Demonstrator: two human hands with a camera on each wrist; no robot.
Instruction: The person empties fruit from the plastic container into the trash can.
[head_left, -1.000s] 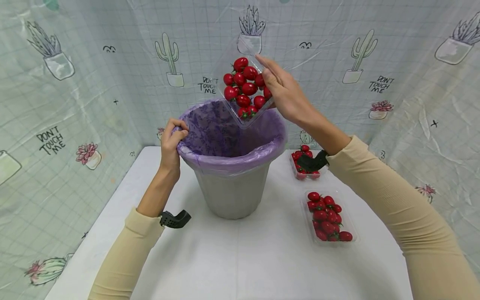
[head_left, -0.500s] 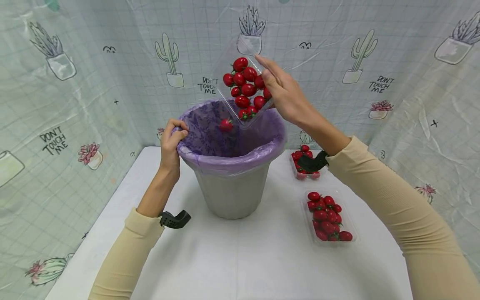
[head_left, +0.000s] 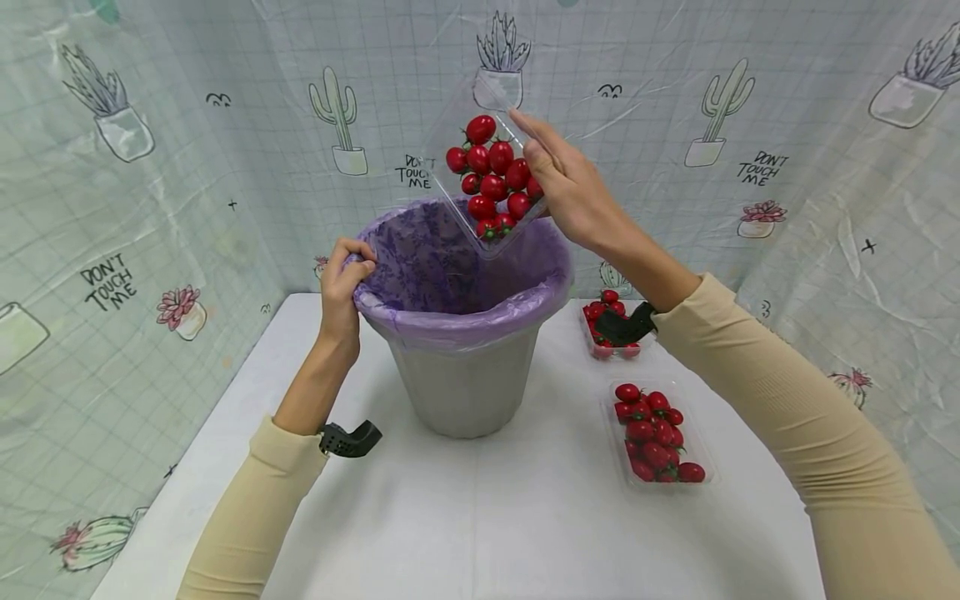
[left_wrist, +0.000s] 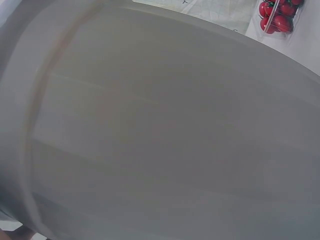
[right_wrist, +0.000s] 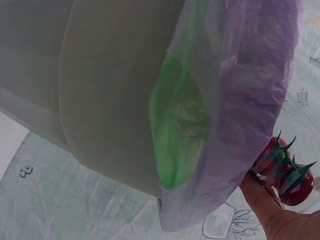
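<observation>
A grey bin lined with a purple bag stands on the white table. My left hand grips its rim at the left, thumb on the inner side of the bag. Above the bin's mouth, my right hand holds a clear plastic box by its right side. The box is tilted steeply, its lower corner over the opening, with several cherry tomatoes in it. In the right wrist view, green-stemmed tomatoes show beside the fingers. The bin's bottom is hidden.
Two more clear boxes of cherry tomatoes stand at the right: a near box and a far box, partly behind the right wrist's black camera mount. A patterned curtain surrounds the white table.
One tomato fell from the tilted box into the bin about half a second ago and is now out of sight. The tomatoes left in the box have shifted slightly. Both hands stay put.
</observation>
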